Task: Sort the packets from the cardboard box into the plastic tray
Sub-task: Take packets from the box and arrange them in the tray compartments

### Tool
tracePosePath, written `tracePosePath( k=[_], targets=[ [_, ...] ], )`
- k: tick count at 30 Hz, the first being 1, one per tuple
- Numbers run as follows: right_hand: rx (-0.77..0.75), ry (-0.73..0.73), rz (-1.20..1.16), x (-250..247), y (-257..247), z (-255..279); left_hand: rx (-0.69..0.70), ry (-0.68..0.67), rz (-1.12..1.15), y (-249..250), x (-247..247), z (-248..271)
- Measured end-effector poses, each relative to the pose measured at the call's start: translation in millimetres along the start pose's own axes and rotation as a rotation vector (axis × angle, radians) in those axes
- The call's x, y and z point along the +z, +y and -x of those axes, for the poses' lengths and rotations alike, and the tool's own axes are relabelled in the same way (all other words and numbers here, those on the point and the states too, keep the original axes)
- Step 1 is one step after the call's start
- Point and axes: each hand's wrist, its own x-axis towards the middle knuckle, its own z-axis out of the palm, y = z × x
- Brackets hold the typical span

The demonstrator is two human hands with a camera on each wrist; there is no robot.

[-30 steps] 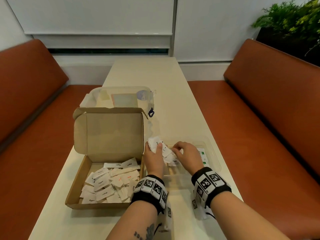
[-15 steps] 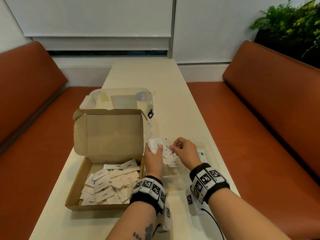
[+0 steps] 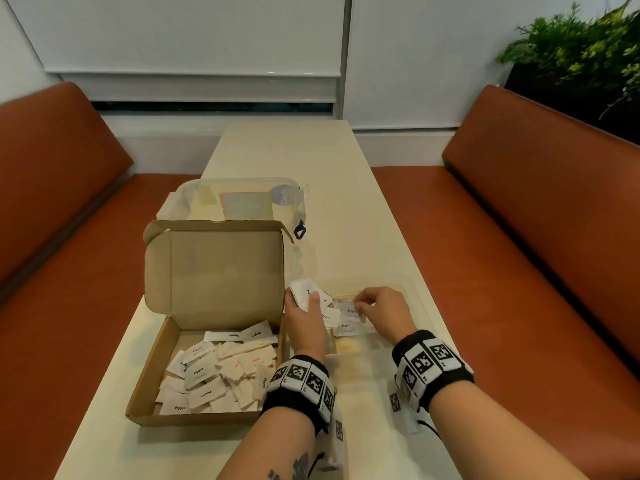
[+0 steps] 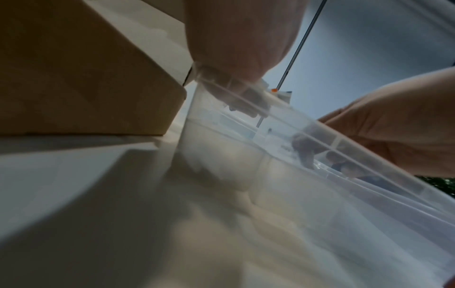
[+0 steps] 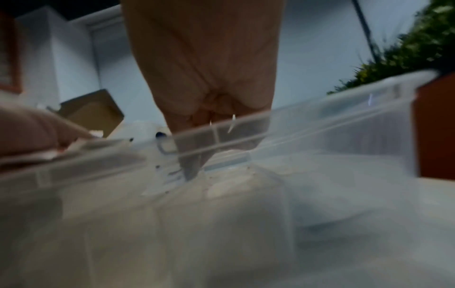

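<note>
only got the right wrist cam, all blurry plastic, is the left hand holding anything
observer: yes, the left hand grips a bunch of packets over the left end of the tray.
operator: anything in the box
observer: plenty, a loose pile covers the floor of the box, whose lid stands up.
operator: what's printed on them
observer: several read Pepper, some have red print, and there is one long Sugar packet at the back.

left hand over clear tray rim, seemingly holding blurred packets | right hand fingers inside tray | cardboard box left, on surface
</note>
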Motion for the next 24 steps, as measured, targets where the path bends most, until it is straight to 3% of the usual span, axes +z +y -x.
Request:
tracePosePath(
  k=[3, 11, 24],
  targets=[
    [-0.035, -0.076, 0.174, 5.6, 6.2, 2.2, -0.007, 0.014, 0.002, 0.7, 0.8, 0.3],
    [-0.173, -0.031, 0.381, 22.7, 8.4, 3.3, 0.006, -0.010, -0.009, 0.4, 0.1, 0.0],
    [-0.191, -0.100, 0.432, 26.1, 8.6, 3.5, 0.011, -0.022, -0.009, -2.1, -0.1, -2.8]
  ],
)
